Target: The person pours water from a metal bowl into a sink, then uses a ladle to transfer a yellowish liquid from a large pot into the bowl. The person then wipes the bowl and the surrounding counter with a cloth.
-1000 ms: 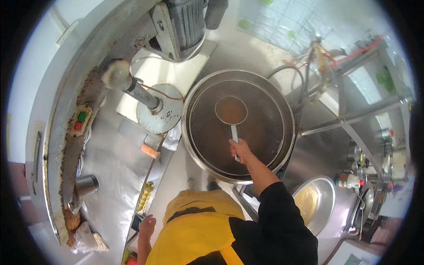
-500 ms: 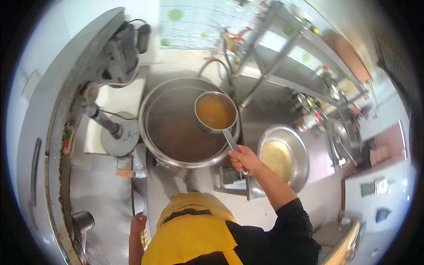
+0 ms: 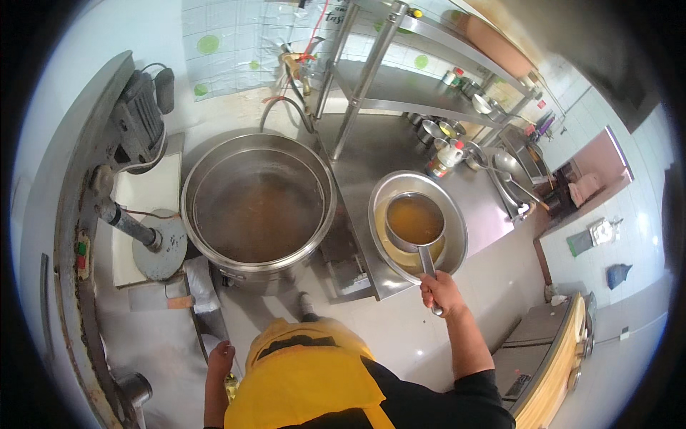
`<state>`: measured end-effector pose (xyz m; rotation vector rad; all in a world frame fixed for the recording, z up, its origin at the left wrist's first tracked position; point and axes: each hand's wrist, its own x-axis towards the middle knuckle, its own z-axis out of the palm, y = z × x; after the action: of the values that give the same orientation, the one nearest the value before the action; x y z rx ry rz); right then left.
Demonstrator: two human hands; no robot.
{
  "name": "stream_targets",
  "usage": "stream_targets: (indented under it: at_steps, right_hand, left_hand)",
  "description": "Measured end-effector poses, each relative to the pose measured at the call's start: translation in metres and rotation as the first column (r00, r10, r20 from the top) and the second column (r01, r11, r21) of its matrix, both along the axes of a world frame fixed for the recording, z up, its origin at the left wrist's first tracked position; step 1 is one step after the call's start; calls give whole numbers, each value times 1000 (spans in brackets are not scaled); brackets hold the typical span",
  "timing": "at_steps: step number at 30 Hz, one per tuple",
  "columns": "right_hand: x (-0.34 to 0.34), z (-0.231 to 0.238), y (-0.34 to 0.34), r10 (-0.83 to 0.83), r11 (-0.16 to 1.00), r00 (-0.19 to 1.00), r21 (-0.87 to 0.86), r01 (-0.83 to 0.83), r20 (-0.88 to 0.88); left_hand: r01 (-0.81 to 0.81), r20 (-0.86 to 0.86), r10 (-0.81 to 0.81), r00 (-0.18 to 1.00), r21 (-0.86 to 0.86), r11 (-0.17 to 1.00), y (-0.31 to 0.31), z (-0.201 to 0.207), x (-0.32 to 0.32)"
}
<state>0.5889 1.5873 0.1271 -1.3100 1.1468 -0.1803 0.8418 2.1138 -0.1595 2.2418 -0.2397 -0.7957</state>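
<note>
My right hand [image 3: 441, 293] is closed round the handle of a large metal ladle [image 3: 426, 259], whose round bowl is full of amber liquid [image 3: 414, 219]. That bowl is over a wide steel basin [image 3: 457, 222], which has paler yellowish liquid [image 3: 384, 207] inside. To the left stands a big round steel pot [image 3: 187, 214] of brownish, steaming broth [image 3: 250, 214]. My left hand [image 3: 221, 355] hangs low beside the yellow apron [image 3: 307, 379], its fingers curled with nothing visible in them.
Under the basin runs a steel counter [image 3: 357, 161] with a metal shelf rack [image 3: 361, 93] behind. A bottle [image 3: 444, 159], small pots and a wok [image 3: 511, 166] stand farther right. On the left is a machine with a motor [image 3: 139, 107] and a round grey plate [image 3: 161, 250].
My right hand has carried the full ladle rightward from above the big pot to above the basin. The view has turned to the right. My left hand stays low at my side.
</note>
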Motion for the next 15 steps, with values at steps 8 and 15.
stream_targets:
  at_steps: [8, 15]
  right_hand:
    - [-39, -18, -32, -36, 992, 973, -128, 6, -227]
    - [-56, -18, -44, -116, 907, 875, -409, -100, -471]
  left_hand:
    - [68, 24, -68, 997, 14, 998, -17, 3, 1]
    - [102, 84, -104, 991, 30, 994, -10, -10, -9]
